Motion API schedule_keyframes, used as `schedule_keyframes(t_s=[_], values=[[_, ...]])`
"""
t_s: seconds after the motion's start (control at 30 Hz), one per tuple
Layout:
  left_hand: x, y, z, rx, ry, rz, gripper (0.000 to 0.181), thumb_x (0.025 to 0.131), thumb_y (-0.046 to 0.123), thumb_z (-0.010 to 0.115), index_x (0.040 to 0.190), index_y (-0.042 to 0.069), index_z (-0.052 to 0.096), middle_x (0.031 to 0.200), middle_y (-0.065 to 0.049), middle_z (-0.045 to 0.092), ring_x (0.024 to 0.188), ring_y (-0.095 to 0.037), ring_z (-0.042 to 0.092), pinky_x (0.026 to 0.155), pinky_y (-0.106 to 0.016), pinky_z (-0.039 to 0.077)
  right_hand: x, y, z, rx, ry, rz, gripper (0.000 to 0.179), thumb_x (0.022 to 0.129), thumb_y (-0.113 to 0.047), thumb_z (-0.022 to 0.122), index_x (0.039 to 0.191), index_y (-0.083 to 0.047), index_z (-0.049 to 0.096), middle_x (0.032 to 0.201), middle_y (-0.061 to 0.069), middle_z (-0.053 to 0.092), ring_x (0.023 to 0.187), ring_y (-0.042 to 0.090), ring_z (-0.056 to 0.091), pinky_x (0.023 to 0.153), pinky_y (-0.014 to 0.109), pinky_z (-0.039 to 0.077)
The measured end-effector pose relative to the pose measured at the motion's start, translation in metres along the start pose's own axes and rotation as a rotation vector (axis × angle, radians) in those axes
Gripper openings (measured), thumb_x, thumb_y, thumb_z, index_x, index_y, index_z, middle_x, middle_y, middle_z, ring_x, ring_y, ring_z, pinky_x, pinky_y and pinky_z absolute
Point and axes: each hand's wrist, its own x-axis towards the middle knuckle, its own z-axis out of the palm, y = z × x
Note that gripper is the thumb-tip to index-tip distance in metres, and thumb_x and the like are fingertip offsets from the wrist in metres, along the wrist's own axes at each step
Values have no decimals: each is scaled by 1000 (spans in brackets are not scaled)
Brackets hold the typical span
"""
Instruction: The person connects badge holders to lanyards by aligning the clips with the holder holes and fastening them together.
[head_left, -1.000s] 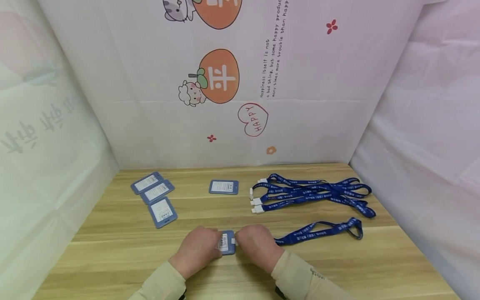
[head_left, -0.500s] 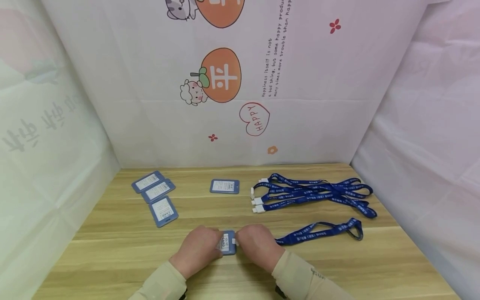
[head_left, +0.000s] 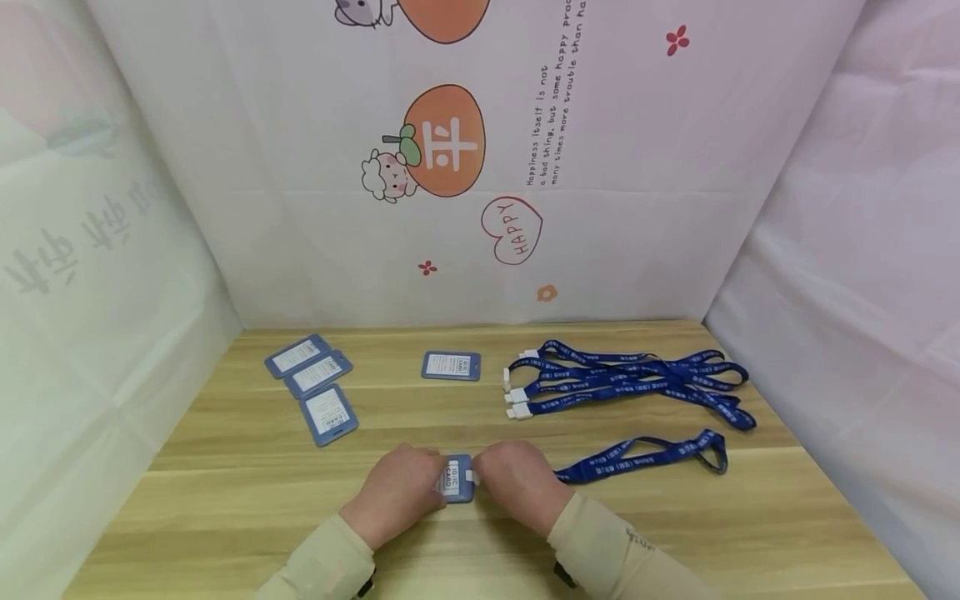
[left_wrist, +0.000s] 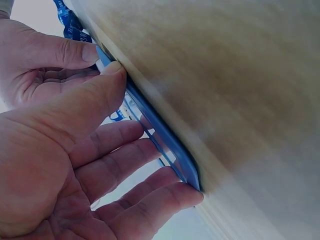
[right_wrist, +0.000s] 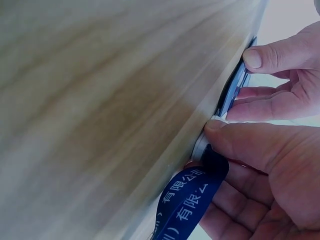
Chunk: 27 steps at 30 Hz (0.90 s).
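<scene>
In the head view my left hand (head_left: pixel 397 492) grips a blue ID card holder (head_left: pixel 460 490) near the table's front. Its thumb lies on one long edge and the fingers reach to the other, as the left wrist view shows along the holder's rim (left_wrist: pixel 160 127). Beside it my right hand (head_left: pixel 522 485) pinches the white plastic clip (right_wrist: pixel 200 146) of a navy lanyard, right at the holder's slotted end. White printed lettering runs along the lanyard strap (right_wrist: pixel 186 202). Farther right the lanyard's loop (head_left: pixel 645 458) lies on the table. My right fingers partly cover the clip.
Back left, several blue card holders (head_left: pixel 318 375) lie partly overlapping. Another card holder (head_left: pixel 451 365) lies at the back middle. To its right spreads a bundle of navy lanyards (head_left: pixel 637 379), white clips facing left. White printed cloth (head_left: pixel 315 208) walls the wooden table (head_left: pixel 225 500) at back and sides.
Both hands keep their grip on the card holder and clip, almost unmoved. The whole scene sits slightly higher in the head view as the camera tilts down.
</scene>
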Motion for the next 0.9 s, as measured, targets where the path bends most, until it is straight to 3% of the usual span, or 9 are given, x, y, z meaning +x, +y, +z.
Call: schedule_keyframes(t_s=[0.9], values=[[-2, 0, 3, 33, 20, 4, 27, 73, 20, 89, 93, 9, 74, 79, -1, 70, 68, -18, 62, 65, -37, 55, -9, 10, 5, 130, 41, -7, 20, 90, -7, 79, 107, -18, 81, 91, -3, 77, 75, 6, 68, 69, 23, 60]])
